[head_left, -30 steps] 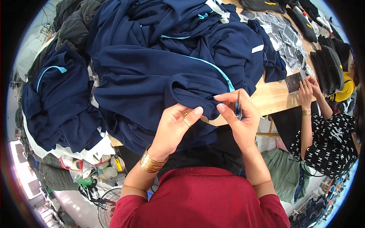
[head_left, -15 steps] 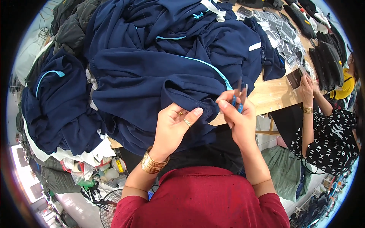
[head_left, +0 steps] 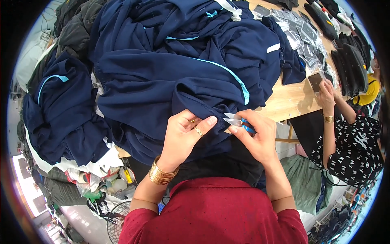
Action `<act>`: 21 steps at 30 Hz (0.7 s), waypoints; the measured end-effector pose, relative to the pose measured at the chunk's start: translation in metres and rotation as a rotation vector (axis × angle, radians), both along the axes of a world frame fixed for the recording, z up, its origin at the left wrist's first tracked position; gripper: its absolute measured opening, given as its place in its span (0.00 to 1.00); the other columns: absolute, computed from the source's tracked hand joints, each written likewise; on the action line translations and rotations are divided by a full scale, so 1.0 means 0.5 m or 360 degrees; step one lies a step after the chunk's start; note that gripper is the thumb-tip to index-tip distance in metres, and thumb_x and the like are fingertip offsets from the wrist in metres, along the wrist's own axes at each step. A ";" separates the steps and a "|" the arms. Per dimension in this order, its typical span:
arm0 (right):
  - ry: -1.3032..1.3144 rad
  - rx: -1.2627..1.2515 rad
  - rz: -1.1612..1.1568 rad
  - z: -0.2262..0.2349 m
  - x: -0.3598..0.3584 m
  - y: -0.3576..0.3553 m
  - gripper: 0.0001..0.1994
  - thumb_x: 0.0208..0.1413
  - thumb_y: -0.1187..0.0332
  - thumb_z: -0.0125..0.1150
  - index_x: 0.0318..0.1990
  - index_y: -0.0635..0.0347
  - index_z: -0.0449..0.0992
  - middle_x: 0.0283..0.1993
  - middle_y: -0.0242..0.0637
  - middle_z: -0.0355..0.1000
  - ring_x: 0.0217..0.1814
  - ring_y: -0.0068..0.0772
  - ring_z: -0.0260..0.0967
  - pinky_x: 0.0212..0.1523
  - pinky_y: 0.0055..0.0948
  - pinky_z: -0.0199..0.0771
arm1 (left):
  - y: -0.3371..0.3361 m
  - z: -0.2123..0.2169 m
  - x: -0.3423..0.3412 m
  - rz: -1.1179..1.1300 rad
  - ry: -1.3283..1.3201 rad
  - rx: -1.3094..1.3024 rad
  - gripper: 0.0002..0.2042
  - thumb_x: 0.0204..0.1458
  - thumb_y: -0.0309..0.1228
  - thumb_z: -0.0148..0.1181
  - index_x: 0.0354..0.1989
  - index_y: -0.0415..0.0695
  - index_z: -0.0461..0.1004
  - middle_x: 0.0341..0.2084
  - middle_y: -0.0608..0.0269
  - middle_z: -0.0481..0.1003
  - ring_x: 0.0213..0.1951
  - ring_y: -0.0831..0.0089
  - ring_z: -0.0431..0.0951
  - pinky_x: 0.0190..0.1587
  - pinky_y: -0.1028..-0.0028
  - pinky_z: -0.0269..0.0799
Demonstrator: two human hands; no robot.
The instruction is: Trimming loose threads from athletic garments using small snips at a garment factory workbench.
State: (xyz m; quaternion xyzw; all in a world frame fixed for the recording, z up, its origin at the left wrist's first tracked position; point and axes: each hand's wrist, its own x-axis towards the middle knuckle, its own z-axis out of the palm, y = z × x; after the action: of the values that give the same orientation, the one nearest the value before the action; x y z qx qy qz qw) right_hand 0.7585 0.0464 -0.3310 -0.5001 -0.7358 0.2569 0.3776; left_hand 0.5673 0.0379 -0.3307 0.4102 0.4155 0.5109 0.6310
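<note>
A navy garment point(head_left: 162, 81) with light blue piping lies heaped over a wooden table point(head_left: 288, 101). My left hand point(head_left: 185, 136), with rings and gold bangles, pinches the garment's hem near its lower edge. My right hand point(head_left: 254, 136) holds small blue-handled thread snips point(head_left: 235, 121), their metal blades pointing left at the hem beside my left fingertips. The blades lie almost touching the fabric.
More navy garments point(head_left: 57, 118) are piled at the left. Small packets point(head_left: 296, 36) and black items point(head_left: 349, 61) lie at the table's far right. A person in a black patterned top point(head_left: 357, 150) sits at the right, hands on a dark card point(head_left: 316, 82). A fan point(head_left: 122, 223) stands below.
My right hand has turned the snips from upright to pointing left at the hem. My left hand shifted its hold slightly along the hem. The view has tilted a little.
</note>
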 end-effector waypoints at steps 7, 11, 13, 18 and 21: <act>-0.0029 0.0028 0.0091 0.000 0.002 0.010 0.15 0.44 0.59 0.68 0.29 0.62 0.74 0.18 0.37 0.67 0.18 0.33 0.64 0.21 0.27 0.61 | -0.001 0.005 -0.005 -0.0053 -0.0043 -0.0010 0.06 0.52 0.23 0.60 0.37 0.35 0.74 0.30 0.68 0.75 0.33 0.85 0.71 0.39 0.83 0.68; -0.0034 0.0059 0.0105 0.009 -0.003 0.009 0.15 0.43 0.59 0.69 0.28 0.62 0.74 0.18 0.37 0.67 0.18 0.33 0.65 0.20 0.27 0.61 | -0.001 0.002 -0.007 -0.0055 -0.0051 0.0004 0.06 0.52 0.22 0.60 0.36 0.35 0.75 0.30 0.68 0.75 0.33 0.85 0.71 0.39 0.82 0.68; -0.0054 -0.0024 0.0124 0.014 -0.003 0.007 0.12 0.42 0.65 0.66 0.30 0.64 0.74 0.21 0.39 0.68 0.22 0.36 0.67 0.25 0.27 0.62 | -0.002 0.001 -0.008 -0.0061 -0.0050 0.0010 0.06 0.52 0.22 0.60 0.36 0.35 0.74 0.30 0.68 0.75 0.33 0.85 0.71 0.39 0.82 0.68; -0.0143 0.0067 0.0064 0.006 0.002 0.009 0.15 0.42 0.61 0.69 0.27 0.62 0.74 0.19 0.37 0.67 0.19 0.33 0.65 0.21 0.27 0.62 | -0.001 0.002 -0.005 -0.0063 -0.0066 0.0015 0.05 0.52 0.22 0.60 0.36 0.35 0.75 0.30 0.68 0.75 0.33 0.85 0.71 0.38 0.83 0.68; 0.0049 0.0020 -0.0115 0.007 -0.003 0.003 0.15 0.42 0.62 0.70 0.30 0.62 0.73 0.21 0.36 0.67 0.19 0.31 0.63 0.22 0.26 0.63 | -0.002 0.002 -0.003 -0.0019 -0.0105 -0.0030 0.06 0.52 0.22 0.60 0.37 0.36 0.75 0.30 0.68 0.75 0.34 0.85 0.72 0.39 0.83 0.68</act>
State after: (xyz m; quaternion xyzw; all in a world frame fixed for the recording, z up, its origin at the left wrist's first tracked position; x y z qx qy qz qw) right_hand 0.7569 0.0479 -0.3276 -0.5201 -0.7128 0.2462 0.4010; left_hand 0.5657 0.0367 -0.3295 0.3898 0.3968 0.5164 0.6511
